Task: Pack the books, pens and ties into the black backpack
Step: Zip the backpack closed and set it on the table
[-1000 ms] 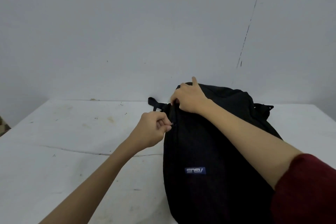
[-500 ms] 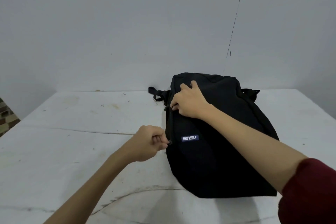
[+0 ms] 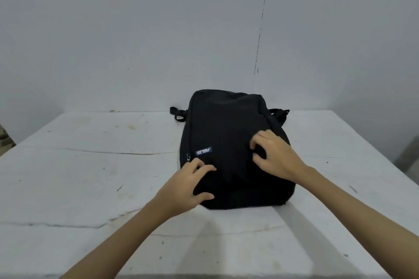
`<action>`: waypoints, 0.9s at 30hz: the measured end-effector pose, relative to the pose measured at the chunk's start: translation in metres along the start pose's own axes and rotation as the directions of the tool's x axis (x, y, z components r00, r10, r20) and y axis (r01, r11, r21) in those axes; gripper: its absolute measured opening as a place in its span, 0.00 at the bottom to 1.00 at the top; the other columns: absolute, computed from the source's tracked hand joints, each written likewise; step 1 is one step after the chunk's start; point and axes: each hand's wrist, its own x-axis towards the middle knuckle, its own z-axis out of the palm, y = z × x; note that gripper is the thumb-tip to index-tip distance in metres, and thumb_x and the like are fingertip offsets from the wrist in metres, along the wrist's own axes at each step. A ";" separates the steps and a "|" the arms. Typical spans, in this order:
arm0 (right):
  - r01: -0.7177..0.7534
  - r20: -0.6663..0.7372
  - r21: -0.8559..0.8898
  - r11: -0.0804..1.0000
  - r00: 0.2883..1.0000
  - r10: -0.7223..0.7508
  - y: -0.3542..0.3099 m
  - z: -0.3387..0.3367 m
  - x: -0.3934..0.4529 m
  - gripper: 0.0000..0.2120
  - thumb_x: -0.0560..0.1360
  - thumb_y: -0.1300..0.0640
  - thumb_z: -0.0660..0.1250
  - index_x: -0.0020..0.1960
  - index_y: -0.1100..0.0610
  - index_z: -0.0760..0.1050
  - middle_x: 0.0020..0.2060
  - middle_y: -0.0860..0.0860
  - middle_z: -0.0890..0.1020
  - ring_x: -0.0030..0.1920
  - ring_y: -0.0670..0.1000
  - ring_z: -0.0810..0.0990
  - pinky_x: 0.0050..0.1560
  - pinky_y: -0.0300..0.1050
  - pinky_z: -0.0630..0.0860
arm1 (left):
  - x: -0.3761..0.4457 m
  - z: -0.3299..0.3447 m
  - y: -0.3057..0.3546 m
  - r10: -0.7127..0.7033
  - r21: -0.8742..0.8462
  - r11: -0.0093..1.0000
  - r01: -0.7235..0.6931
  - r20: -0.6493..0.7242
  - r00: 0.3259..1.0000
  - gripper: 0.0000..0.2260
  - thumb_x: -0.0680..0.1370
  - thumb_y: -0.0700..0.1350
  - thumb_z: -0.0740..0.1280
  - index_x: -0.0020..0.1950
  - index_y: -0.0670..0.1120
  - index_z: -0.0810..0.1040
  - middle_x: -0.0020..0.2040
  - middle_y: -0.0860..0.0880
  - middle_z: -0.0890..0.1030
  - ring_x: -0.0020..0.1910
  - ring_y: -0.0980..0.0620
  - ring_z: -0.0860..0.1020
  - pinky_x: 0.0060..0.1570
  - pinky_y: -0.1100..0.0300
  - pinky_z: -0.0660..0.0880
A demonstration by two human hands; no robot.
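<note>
Black fabric: soft rectangular black backpack (image 3: pixel 229 133) lying flat on the white, stained and cracked surface (image 3: pixel 90 176), front panel up, small blue logo patch (image 3: pixel 203 151) near its left edge.
Long axis: running away from the person, near short end at the surface's middle, far end close to the grey wall (image 3: pixel 158 29).
Straps: black webbing loop (image 3: pixel 176 113) poking out at far left, another (image 3: pixel 280 113) at far right.
Zip: metal puller (image 3: pixel 188 157) on the left side seam, just beyond the left fingertips; seam looks closed, though dark cloth hides detail.
Left hand (image 3: pixel 183 188): on the near left corner of the bag, fingers spread and lightly bent, thumb on the near edge; no pinch, nothing held.
Right hand (image 3: pixel 275 158): on the right half of the front panel, further along the axis than the left; fingers curled, tips digging into the cloth, apparently bunching a fold, though a true grip cannot be told.
Books, pens, ties: none in view; probably inside already.
Nearer hand: left nearer the zip puller and near end, right nearer the bag's middle.
Judgement: packing seems done; probably pressing flat or shifting the bag along its axis.
Risk: soft cloth sliding over contents rather than moving the bag.
</note>
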 end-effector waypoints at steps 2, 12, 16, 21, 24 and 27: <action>-0.032 0.117 -0.044 0.998 0.992 0.037 0.012 -0.006 -0.026 0.06 0.69 0.56 0.64 0.44 0.57 0.75 0.45 0.49 0.76 0.48 0.52 0.73 0.49 0.47 0.71 | -0.001 0.018 0.003 -0.043 0.080 0.996 0.045 -0.027 0.999 0.17 0.75 0.47 0.69 0.63 0.49 0.73 0.56 0.52 0.72 0.50 0.52 0.72 0.51 0.58 0.72; 0.041 0.082 -0.228 0.973 0.996 -0.023 0.022 0.003 -0.075 0.12 0.64 0.71 0.68 0.42 0.56 0.74 0.38 0.49 0.76 0.40 0.53 0.77 0.45 0.44 0.70 | -0.014 -0.002 0.028 -0.012 0.192 0.980 0.050 -0.196 0.981 0.10 0.71 0.33 0.71 0.43 0.44 0.72 0.38 0.50 0.74 0.36 0.50 0.72 0.30 0.60 0.71; -0.083 -0.238 0.157 0.984 0.964 0.119 0.005 -0.005 -0.069 0.10 0.67 0.76 0.59 0.40 0.63 0.72 0.34 0.53 0.73 0.35 0.54 0.70 0.37 0.44 0.70 | -0.014 -0.022 0.032 0.005 0.192 0.980 0.054 -0.296 0.955 0.16 0.72 0.30 0.68 0.49 0.48 0.68 0.40 0.48 0.74 0.37 0.48 0.73 0.32 0.58 0.74; -0.117 -0.415 0.486 0.866 0.841 0.346 -0.006 -0.056 -0.020 0.12 0.71 0.75 0.60 0.41 0.60 0.75 0.37 0.50 0.78 0.37 0.49 0.75 0.41 0.26 0.67 | 0.020 -0.083 0.040 -0.018 0.110 0.992 0.068 -0.407 0.913 0.08 0.79 0.36 0.62 0.54 0.39 0.80 0.46 0.43 0.76 0.41 0.46 0.76 0.43 0.59 0.72; -0.051 -0.500 0.498 0.866 0.799 0.335 -0.010 -0.069 0.012 0.13 0.71 0.75 0.60 0.41 0.59 0.76 0.37 0.49 0.78 0.37 0.47 0.75 0.41 0.26 0.67 | 0.043 -0.115 0.031 -0.049 0.056 0.995 0.087 -0.491 0.870 0.08 0.79 0.37 0.62 0.53 0.39 0.81 0.45 0.46 0.76 0.41 0.48 0.76 0.44 0.58 0.73; 0.050 -0.613 0.489 0.871 0.730 0.302 -0.018 -0.091 0.058 0.12 0.71 0.76 0.59 0.44 0.62 0.76 0.38 0.50 0.78 0.39 0.42 0.75 0.43 0.26 0.68 | 0.072 -0.153 0.018 -0.066 0.009 0.996 0.090 -0.606 0.792 0.07 0.78 0.36 0.63 0.50 0.39 0.82 0.42 0.49 0.75 0.39 0.53 0.74 0.42 0.69 0.67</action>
